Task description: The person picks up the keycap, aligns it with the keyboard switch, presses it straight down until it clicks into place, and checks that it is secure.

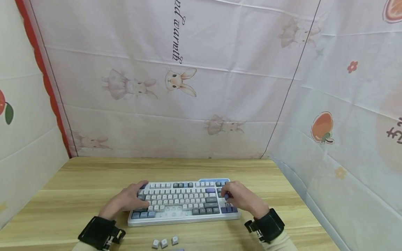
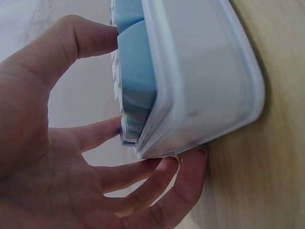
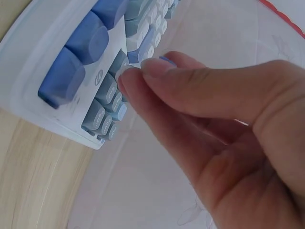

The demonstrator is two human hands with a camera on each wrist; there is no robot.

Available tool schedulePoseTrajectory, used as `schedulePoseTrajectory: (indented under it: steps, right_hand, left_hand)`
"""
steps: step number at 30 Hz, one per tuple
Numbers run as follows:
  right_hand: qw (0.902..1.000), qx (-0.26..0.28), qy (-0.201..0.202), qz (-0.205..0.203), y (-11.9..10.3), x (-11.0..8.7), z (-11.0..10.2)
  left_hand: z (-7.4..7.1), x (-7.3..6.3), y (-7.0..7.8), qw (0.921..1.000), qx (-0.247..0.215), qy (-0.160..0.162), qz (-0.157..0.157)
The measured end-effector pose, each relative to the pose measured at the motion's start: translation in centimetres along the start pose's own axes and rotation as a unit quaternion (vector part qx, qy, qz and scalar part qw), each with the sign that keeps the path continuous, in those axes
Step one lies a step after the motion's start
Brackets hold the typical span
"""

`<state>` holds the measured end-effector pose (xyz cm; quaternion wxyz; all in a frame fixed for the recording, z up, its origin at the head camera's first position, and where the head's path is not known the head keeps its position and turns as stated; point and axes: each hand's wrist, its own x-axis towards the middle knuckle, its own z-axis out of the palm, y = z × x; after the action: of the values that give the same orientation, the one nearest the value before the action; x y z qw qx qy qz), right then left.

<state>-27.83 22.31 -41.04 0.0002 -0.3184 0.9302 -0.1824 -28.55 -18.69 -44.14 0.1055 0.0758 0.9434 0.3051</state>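
Note:
A white keyboard (image 1: 185, 220) with white, grey, blue and purple keycaps lies on the wooden table. Its bottom row has a wide gap without keycaps (image 1: 172, 211). My left hand (image 1: 127, 199) grips the keyboard's left end, the thumb on the keys and several fingertips along the side wall (image 2: 209, 81). Over the right end, my right hand (image 1: 240, 198) pinches a small purple keycap (image 1: 226, 197) between thumb and fingers. In the right wrist view, the fingers hide most of that keycap; a bare switch spot (image 3: 98, 77) shows beside the blue-purple arrow keys (image 3: 88, 40).
Three loose white keycaps (image 1: 164, 243) lie on the table (image 1: 207, 240) in front of the keyboard, and a bluish piece (image 1: 179, 249) is cut off by the lower frame edge. Printed cloth sheets (image 1: 201, 104) hang behind the table and at both sides.

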Motion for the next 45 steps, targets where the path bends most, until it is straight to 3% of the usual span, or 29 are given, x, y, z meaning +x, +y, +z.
schedulePoseTrajectory:
  steps: [15,22,31,40,45]
  right_hand:
    - [0.9993,-0.003,0.015,-0.034,0.40,-0.08,0.12]
    - [0.9991,-0.019,0.030,-0.023,0.40,0.03,0.17]
    - [0.9978,-0.025,0.045,-0.042,0.61,-0.02,0.23]
    - [0.9990,-0.030,0.030,-0.015,0.48,0.01,0.15]
    - [0.9988,-0.030,0.032,-0.021,0.48,0.02,0.21]
  left_hand:
    - [-0.06,0.18,0.00,0.9999,-0.012,-0.002,-0.008]
    - [-0.14,0.17,-0.32,0.9995,-0.025,-0.011,0.013]
    - [-0.08,0.16,-0.35,0.9995,-0.027,-0.008,0.012]
    - [-0.20,0.15,-0.24,0.9996,-0.025,-0.012,0.009]
    - [-0.18,0.17,-0.20,0.9997,-0.024,-0.010,0.005]
